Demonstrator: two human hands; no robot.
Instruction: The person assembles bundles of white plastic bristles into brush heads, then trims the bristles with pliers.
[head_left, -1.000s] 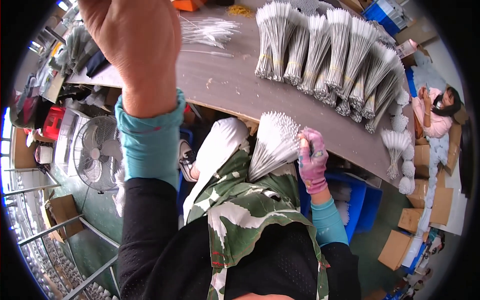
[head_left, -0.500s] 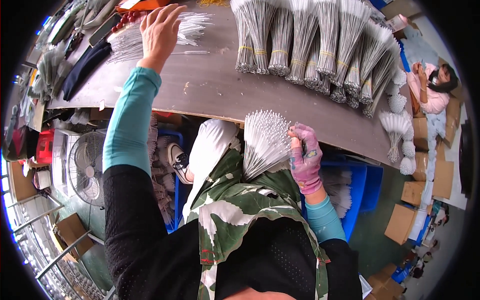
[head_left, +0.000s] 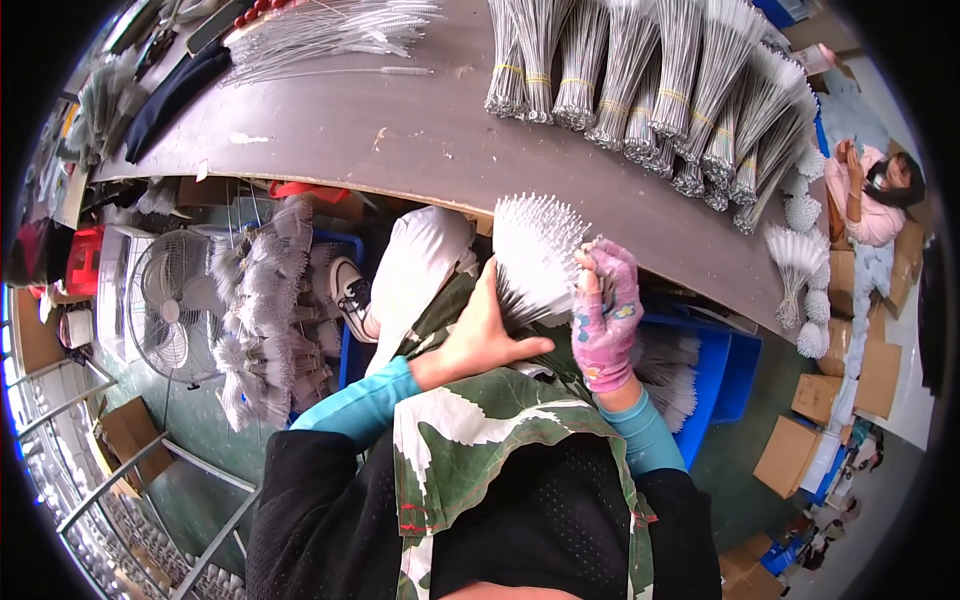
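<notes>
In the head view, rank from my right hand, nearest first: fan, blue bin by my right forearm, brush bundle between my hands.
1. Brush bundle, just left of the right hand.
2. Blue bin, lower right.
3. Fan, far left.

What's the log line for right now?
left hand: open, left of brush bundle; right hand: in pink glove, right of it; table: more brush bundles

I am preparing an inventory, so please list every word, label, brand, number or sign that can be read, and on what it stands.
No text can be read.
Fan hub: too small to tell whether it is marked.
Cardboard boxes: likewise too small.
Pink glove: flowers, no lettering visible.
</notes>
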